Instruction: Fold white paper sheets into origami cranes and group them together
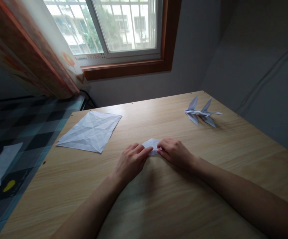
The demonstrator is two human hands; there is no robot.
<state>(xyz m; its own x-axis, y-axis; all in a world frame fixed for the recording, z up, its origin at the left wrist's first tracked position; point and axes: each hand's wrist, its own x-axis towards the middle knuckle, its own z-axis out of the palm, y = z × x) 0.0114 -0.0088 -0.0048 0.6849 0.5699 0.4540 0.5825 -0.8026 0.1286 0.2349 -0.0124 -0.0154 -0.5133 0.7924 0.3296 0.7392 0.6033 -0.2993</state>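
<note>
A small folded piece of white paper (152,144) lies on the wooden table (159,199), near its middle. My left hand (130,162) rests on the paper's left side, its fingers together and pressing down on it. My right hand (175,152) covers the paper's right side, its curled fingertips pinching the edge. Most of the paper is hidden under both hands.
A creased, unfolded white paper square (90,131) lies at the table's left. A finished white folded paper figure with pointed wings (201,114) stands at the far right. A window and a curtain are behind the table, and a checked cloth surface (14,146) lies to the left.
</note>
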